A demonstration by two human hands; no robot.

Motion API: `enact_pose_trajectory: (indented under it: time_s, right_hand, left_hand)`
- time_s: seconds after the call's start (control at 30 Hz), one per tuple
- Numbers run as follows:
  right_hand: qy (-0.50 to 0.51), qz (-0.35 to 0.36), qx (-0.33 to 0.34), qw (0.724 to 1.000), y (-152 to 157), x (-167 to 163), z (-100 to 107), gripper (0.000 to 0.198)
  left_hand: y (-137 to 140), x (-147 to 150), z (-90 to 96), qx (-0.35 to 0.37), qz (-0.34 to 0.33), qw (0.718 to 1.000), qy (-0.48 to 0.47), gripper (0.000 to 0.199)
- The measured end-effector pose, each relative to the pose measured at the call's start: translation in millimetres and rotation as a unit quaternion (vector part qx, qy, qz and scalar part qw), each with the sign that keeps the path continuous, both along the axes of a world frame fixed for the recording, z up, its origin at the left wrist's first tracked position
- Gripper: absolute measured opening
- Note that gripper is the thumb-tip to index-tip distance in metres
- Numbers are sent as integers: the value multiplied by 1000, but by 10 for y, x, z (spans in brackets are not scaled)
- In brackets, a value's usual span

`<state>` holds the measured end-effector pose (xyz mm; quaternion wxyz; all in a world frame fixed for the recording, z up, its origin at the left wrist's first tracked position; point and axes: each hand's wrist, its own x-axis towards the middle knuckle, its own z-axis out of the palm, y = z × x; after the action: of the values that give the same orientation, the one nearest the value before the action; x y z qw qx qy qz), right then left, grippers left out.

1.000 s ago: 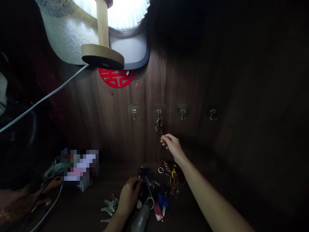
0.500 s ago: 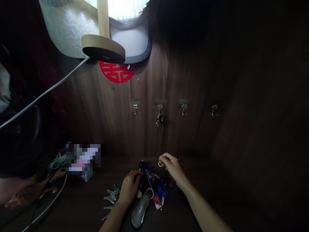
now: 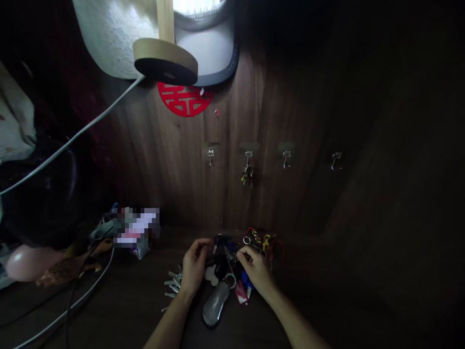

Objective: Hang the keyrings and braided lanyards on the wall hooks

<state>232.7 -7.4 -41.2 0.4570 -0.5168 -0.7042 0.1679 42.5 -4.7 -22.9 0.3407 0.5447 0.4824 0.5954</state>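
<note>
A pile of keys and key fobs lies on the dark wooden shelf between my hands. At its left edge is my left hand [image 3: 194, 266], fingers curved with a gap between thumb and forefinger, holding nothing I can see. My right hand [image 3: 254, 269] is over the right side of the pile, thumb and fingertips pinched together among the keys; what they grip is hidden. Nearest me lies a grey oval fob [image 3: 215, 305] with a metal ring [image 3: 230, 280]. Beside it are a red tag [image 3: 240, 293] and a blue fob [image 3: 246, 279]. Behind my right hand lie a metal ring [image 3: 247, 240] and a multicoloured braided cord [image 3: 256, 236].
Several silver keys [image 3: 172, 282] lie left of my left wrist. On the wall are several metal hooks [image 3: 286, 159]; one carries a bunch of keys [image 3: 247, 176]. Above hang caps [image 3: 207, 53] and a lamp's round wooden base [image 3: 165, 53]. A white cable [image 3: 87, 127] crosses the left.
My right hand has let go of the metal ring and moved left and nearer, over the keys. My left hand has drawn back from the pile and its fingers have lifted. The view has shifted slightly.
</note>
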Motion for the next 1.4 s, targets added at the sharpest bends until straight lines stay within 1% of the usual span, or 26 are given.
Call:
enact_pose_trajectory:
  time_s: [0.07,0.13,0.2,0.3,0.37,0.43,0.53,0.6,0.67,0.77,0.83,0.93,1.2,1.33,1.4]
  right_hand:
    - [-30,3,14,999,-1,-4,-10,26]
    - [-47,6,25,999,1,-8,-17,27]
    - [-52,7,31,998,4,-12,-20,27]
    - [-52,9,36,998,9,-14,-27,26]
    - [-52,12,39,998,11,-13,-32,25]
    - [-53,15,41,998,9,-14,-30,25]
    - [-56,18,51,997,-4,-20,-6,25]
    - [-58,19,55,997,-15,-26,16,26]
    - [-62,21,54,996,-22,-31,31,26]
    - [-68,23,47,996,-20,-34,30,25]
    - [-70,24,44,996,-18,-33,22,25]
    - [-69,23,45,996,-23,-32,16,25]
    - [-70,20,49,996,-48,-32,42,24]
    - [-68,20,48,996,-47,-29,39,25]
    - [-68,19,47,996,-47,-29,37,25]
  left_hand:
    - [19,-53,55,-17,12,994,-103,21]
    - [40,-135,123,-34,20,984,-172,27]
    - [54,-237,194,-41,24,979,-201,32]
    - [50,-406,275,-48,14,981,-188,36]
    - [25,-521,293,-57,0,987,-149,36]
    - [-19,-636,287,-70,-13,993,-89,33]
    - [-111,-803,261,-78,-22,995,52,24]
    - [-185,-890,247,-74,-35,984,161,19]
    - [-260,-940,233,-71,-56,964,249,20]
    - [-359,-939,210,-69,-86,932,345,23]
    - [-406,-909,197,-67,-94,911,396,24]
    - [-436,-867,194,-72,-85,889,444,25]
    - [-400,-849,292,-121,-81,866,479,28]
    - [-371,-845,332,-141,-91,844,509,28]
    - [-348,-847,338,-143,-83,835,525,27]
